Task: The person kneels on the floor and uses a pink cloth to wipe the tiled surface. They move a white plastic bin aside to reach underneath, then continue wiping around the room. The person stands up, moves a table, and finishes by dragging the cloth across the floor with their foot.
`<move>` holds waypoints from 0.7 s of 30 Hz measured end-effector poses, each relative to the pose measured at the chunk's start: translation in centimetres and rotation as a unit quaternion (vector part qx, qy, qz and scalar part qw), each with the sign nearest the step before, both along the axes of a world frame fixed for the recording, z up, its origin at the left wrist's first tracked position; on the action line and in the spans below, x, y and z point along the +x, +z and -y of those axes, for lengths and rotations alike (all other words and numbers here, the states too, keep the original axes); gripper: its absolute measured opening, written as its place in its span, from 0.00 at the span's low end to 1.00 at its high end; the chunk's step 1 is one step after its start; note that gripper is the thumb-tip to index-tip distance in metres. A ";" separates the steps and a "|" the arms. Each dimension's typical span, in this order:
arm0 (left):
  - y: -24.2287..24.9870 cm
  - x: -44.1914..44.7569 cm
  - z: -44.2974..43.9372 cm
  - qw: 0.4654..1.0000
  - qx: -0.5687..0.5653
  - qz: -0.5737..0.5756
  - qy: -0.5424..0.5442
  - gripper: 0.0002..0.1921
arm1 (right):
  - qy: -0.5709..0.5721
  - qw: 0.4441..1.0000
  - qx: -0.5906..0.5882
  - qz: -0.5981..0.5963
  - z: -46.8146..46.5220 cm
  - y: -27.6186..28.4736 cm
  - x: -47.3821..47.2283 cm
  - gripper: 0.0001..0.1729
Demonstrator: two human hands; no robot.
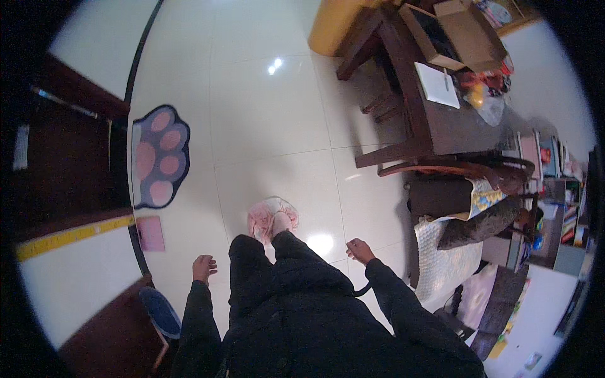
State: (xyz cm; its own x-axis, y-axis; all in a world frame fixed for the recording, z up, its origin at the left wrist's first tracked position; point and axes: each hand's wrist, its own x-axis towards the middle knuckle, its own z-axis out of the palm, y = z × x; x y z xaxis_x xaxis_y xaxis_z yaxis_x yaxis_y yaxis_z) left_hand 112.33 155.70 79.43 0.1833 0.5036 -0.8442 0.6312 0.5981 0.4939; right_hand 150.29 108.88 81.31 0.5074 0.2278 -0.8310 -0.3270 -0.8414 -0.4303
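Observation:
My left hand (204, 268) hangs in the air at my left side, its fingers loosely bent and nothing in them. On the other side my right hand (360, 250) is also empty, the fingers curled but not pressed into a fist. Both stick out of dark sleeves and touch nothing. Below and between them a crumpled pink-and-white cloth (260, 218) lies on the pale tiled floor (269, 118). My foot (282, 221) is on or in the cloth; the dark trousers hide the rest.
To the left lie a paw-shaped mat (163, 158) and a pink mat (151, 233) by a dark doorway; a blue round stool seat (159, 312) is nearer. At right stand a wooden table (453, 132) with an open cardboard box (465, 38), a cushioned chair (444, 255) and shelves (550, 236).

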 end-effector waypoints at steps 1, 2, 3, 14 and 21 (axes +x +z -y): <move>0.0 1.4 -1.8 1.000 0.007 0.009 -0.012 0.13 | -0.042 0.999 0.008 0.003 -1.2 0.6 0.3 0.22; 0.0 2.7 -3.0 0.999 -0.002 0.025 -0.030 0.14 | -0.057 0.998 0.010 0.003 -2.2 1.3 0.8 0.22; -0.1 5.4 -4.0 0.999 -0.018 0.009 -0.043 0.15 | -0.077 0.997 0.009 0.007 -3.1 2.0 1.5 0.23; -9.1 10.9 -20.5 0.931 0.003 -0.023 -0.365 0.13 | -0.227 0.972 0.060 -0.003 -18.6 2.5 4.2 0.25; -10.0 19.0 -38.3 0.970 -0.100 -0.070 -0.210 0.14 | -0.140 0.987 0.028 0.074 -25.8 5.7 6.1 0.24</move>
State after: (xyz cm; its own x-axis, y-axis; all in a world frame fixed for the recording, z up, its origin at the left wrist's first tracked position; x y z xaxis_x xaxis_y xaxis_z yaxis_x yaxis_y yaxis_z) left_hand 131.35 194.05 69.39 0.2139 0.2327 -0.9487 0.8925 0.3482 0.2866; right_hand 156.39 134.68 87.04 0.6714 0.1048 -0.7337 -0.4741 -0.7002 -0.5339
